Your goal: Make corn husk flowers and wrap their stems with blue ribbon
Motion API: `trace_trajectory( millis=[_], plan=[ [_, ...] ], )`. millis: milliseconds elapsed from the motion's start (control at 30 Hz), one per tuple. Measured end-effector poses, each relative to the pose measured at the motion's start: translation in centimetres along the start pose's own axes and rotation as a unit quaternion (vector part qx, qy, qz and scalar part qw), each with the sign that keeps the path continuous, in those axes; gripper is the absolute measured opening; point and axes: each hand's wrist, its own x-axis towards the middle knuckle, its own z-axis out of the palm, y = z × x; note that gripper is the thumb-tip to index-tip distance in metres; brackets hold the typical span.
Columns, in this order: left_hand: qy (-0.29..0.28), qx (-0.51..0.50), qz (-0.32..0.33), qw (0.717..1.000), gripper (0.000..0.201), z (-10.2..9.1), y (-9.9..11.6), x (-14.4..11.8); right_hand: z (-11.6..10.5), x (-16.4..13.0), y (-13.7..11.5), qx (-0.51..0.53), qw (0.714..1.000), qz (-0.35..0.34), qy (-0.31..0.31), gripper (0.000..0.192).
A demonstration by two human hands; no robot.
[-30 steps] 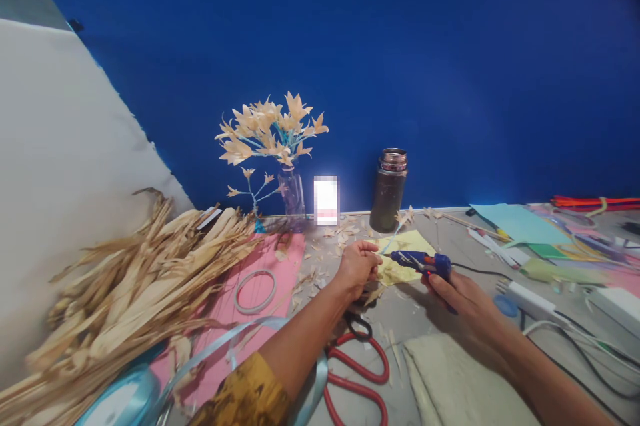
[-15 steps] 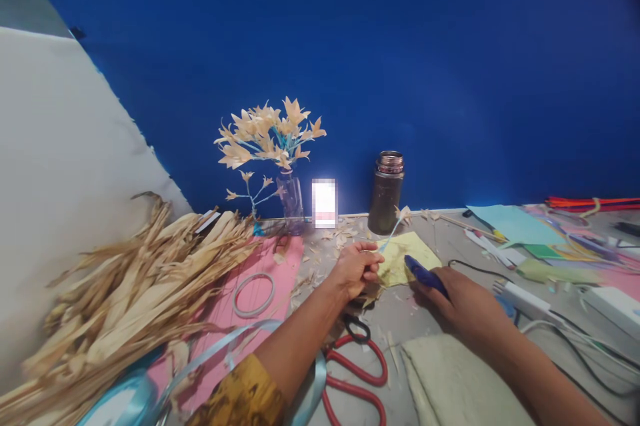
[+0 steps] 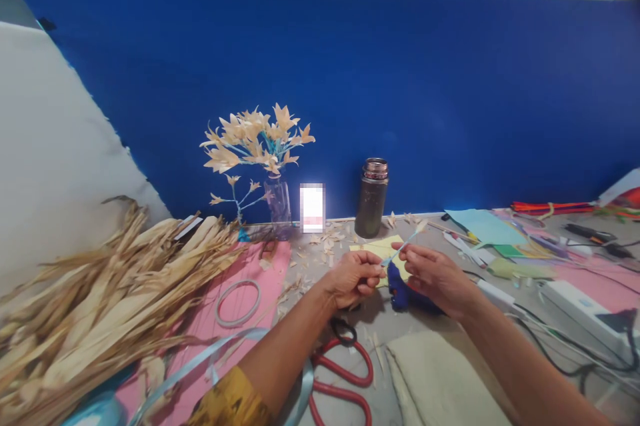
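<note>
My left hand [image 3: 354,277] pinches the lower end of a thin, light-blue wrapped flower stem [image 3: 407,243] between thumb and fingertips. At its upper end is a small pale husk flower [image 3: 421,227]. My right hand [image 3: 436,274] is closed with its fingertips on the same stem, just above the left. A dark blue tool that looks like a glue gun [image 3: 400,289] rests on the table under my right hand, partly hidden by it. Behind both hands lies a yellow paper square [image 3: 373,250].
Dried corn husks [image 3: 100,299] and a tape ring [image 3: 238,303] lie left on pink paper. Red-handled scissors [image 3: 345,383] and a folded cloth [image 3: 440,373] are in front. Behind stand a flower vase [image 3: 278,203] and a dark bottle [image 3: 371,203]. Cords and a power strip [image 3: 575,309] lie right.
My right hand has let go of the blue tool, which now rests on the table, and has moved left onto the stem. My left hand still holds the stem; the view has shifted slightly right.
</note>
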Motion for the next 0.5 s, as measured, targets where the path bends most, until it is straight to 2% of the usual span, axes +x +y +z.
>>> trace_trajectory(
  millis=[133,300,500],
  plan=[
    [0.001,0.014,0.0,1.0,0.04,0.3,0.1,-0.2,1.1,0.7,0.2,0.027,0.999,-0.031,0.021,0.04],
    [-0.01,0.027,0.002,1.0,0.038,0.3,0.1,-0.3,0.9,1.1,1.2,0.036,0.998,-0.045,0.03,0.041],
    [0.028,0.073,0.032,0.996,0.041,0.5,-0.4,0.0,0.4,1.2,1.5,0.024,0.998,-0.047,0.045,0.039]
  ],
)
